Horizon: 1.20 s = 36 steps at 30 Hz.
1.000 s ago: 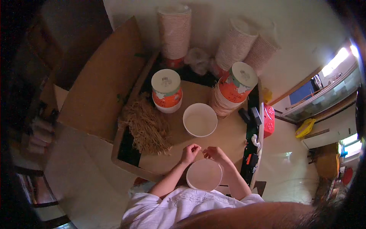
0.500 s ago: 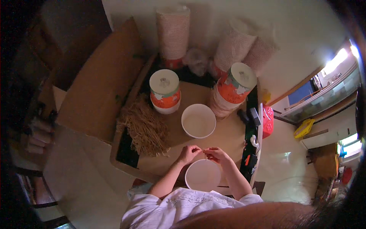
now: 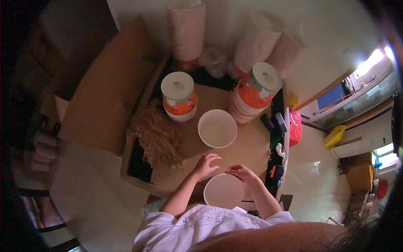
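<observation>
A white paper bowl (image 3: 223, 191) stands at the near edge of the brown work surface (image 3: 247, 145), right in front of me. My left hand (image 3: 205, 166) hovers just above its far left rim, fingers spread, holding nothing that I can see. At the bowl's far right rim my right hand (image 3: 240, 172) has its fingers pinched together; whether they grip something small is too fine to tell. A second white bowl (image 3: 217, 128) stands open and empty farther back, apart from both hands.
A heap of straw-like brown fibres (image 3: 161, 138) lies at the left. Behind are two stacks of orange-and-white lidded bowls (image 3: 179, 95) (image 3: 255, 92) and tall stacks of paper cups (image 3: 186, 29). Small tools and a red basket (image 3: 294, 126) sit along the right edge.
My left hand has lifted off the near bowl's rim and spread its fingers. The right hand stays at the rim. The bowls have not moved.
</observation>
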Each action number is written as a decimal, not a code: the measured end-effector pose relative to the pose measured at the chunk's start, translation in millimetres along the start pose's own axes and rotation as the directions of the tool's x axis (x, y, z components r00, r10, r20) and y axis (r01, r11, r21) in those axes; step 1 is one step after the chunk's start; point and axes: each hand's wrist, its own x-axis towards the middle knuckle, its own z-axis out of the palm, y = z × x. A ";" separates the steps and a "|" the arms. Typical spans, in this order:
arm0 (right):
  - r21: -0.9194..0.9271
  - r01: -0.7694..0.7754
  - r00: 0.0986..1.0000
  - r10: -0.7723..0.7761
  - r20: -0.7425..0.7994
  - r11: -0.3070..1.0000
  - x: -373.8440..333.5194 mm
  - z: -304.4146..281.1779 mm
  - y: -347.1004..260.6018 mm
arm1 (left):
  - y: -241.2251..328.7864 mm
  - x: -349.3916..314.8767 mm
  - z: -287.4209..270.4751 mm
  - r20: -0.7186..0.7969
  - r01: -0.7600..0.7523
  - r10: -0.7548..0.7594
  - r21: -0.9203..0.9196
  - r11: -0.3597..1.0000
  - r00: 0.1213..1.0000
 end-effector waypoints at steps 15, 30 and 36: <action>-0.068 -0.066 0.993 0.059 -0.103 0.995 12.9 -3.9 5.8 | 9.7 -3.0 16.4 0.286 0.439 -0.386 -0.152 0.885 0.877; 0.093 0.063 0.978 -0.043 -0.202 0.994 -12.1 -31.4 18.1 | 17.5 -18.5 -4.3 -0.015 0.396 -0.399 -0.082 0.914 0.917; 0.571 0.228 0.941 -0.028 -0.337 0.789 -26.6 -23.7 55.6 | 54.4 -73.7 -7.0 0.043 0.481 -0.489 -0.273 0.833 0.871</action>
